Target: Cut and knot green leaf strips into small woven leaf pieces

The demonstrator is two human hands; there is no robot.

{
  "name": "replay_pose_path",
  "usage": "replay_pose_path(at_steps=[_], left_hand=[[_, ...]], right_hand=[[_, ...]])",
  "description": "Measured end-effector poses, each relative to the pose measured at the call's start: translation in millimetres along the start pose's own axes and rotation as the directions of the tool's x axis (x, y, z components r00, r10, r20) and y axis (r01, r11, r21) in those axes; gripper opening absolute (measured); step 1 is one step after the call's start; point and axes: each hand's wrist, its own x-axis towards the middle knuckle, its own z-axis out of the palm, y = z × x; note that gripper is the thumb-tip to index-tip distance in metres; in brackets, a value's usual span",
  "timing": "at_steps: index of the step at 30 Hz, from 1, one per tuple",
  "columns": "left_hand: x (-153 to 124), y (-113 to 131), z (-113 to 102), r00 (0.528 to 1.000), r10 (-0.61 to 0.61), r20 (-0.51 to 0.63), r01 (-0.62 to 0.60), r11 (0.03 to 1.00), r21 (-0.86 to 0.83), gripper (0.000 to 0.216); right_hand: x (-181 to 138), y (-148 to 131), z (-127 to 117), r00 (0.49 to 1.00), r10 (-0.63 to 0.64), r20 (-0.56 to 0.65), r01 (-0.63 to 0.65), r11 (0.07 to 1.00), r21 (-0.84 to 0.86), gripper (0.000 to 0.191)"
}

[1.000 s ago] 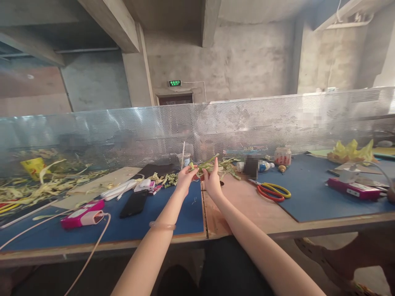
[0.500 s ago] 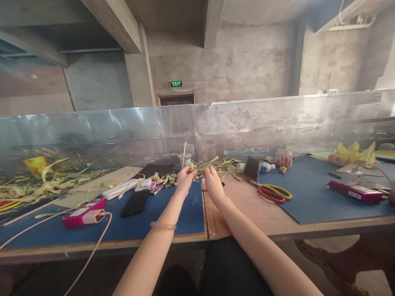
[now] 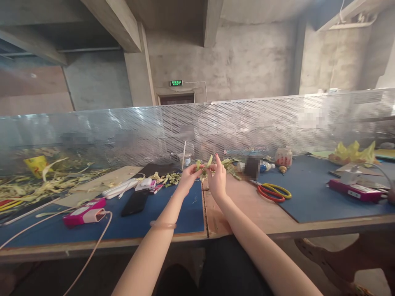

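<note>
My left hand [image 3: 188, 179] is closed in a pinch on a green leaf strip [image 3: 210, 160] over the middle of the table. Close beside it, my right hand [image 3: 217, 181] pinches the same strip between thumb and fingers, its index finger pointing up. The strip looks curled, and fingers hide part of it. Beyond my right hand lies a pile of green strips [image 3: 231, 164]. Left of my hands is a heap of small knotted green pieces [image 3: 171, 179].
Scissors with red and yellow handles [image 3: 274, 192] lie to the right. A black phone [image 3: 135, 203], a pink power strip [image 3: 84, 212] with a cable, and a plastic cup [image 3: 187, 159] with a straw stand left of centre. A perforated metal screen [image 3: 148, 127] runs behind.
The long strip that pointed up to the right now looks shorter and curled between my fingers. My right hand has turned, raising its index finger. My left hand has shifted slightly right.
</note>
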Motion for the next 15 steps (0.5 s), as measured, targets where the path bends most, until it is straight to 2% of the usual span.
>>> replay_pose_path(at_steps=[2,4,7,9,11,15], left_hand=[[0,1,1,1.000,0.001,0.016,-0.001,1.000,-0.017,0.025],[-1,1,1,1.000,0.000,0.024,0.001,1.000,-0.031,0.025],[-1,0,2,1.000,-0.006,0.023,0.008,0.999,-0.046,0.027],[0,-1,1,1.000,-0.011,0.024,0.012,0.999,-0.052,0.027],[0,-1,1,1.000,-0.011,0.028,0.013,0.998,-0.056,0.027],[0,-1,0,0.999,0.000,0.033,0.001,0.999,-0.052,0.023]], right_hand=[[1,-1,-1,0.999,0.008,-0.050,-0.010,0.999,-0.049,0.046],[2,0,-1,0.992,0.021,-0.121,-0.032,0.995,-0.093,0.046],[4,2,0,0.959,0.062,-0.278,-0.108,0.982,-0.155,0.068],[5,5,1,0.934,0.111,-0.338,-0.180,0.967,-0.178,0.080],[6,8,2,0.925,0.184,-0.333,-0.258,0.947,-0.194,0.078],[5,13,2,0.944,0.310,-0.115,-0.328,0.917,-0.227,0.043]])
